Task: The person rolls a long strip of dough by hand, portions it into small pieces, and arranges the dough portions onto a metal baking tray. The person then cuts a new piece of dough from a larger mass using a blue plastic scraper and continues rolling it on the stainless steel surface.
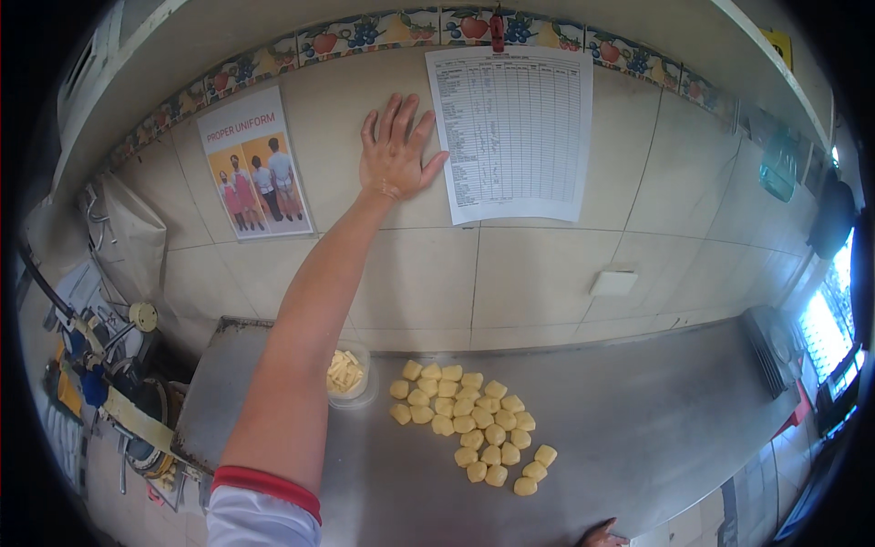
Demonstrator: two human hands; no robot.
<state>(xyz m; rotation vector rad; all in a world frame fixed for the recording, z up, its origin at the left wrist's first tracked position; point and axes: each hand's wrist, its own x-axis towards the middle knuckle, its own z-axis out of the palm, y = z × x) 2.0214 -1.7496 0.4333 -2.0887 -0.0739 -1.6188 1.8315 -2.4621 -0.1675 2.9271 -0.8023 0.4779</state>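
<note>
My left hand (397,150) lies against the tiled wall with its fingers spread, holding nothing. Its thumb reaches the left edge of a printed paper sheet (515,137) that hangs from a red clip (498,31). Only a small part of my right hand (602,535) shows, at the lower edge of the view by the table's near side; most of its fingers are hidden. Between the two, pale yellow dough pieces (474,415) sit in a close cluster on the metal table (638,410). A clear tub (363,397) of cut pale yellow sticks (344,372) stands left of them, partly behind my left forearm.
A uniform poster (255,164) hangs on the wall to the left, a white switch plate (614,283) to the right. Stacked dark trays (773,351) stand at the table's right end. Equipment with a yellow hose-like part (137,419) is beside the left end. A shelf (775,68) runs overhead.
</note>
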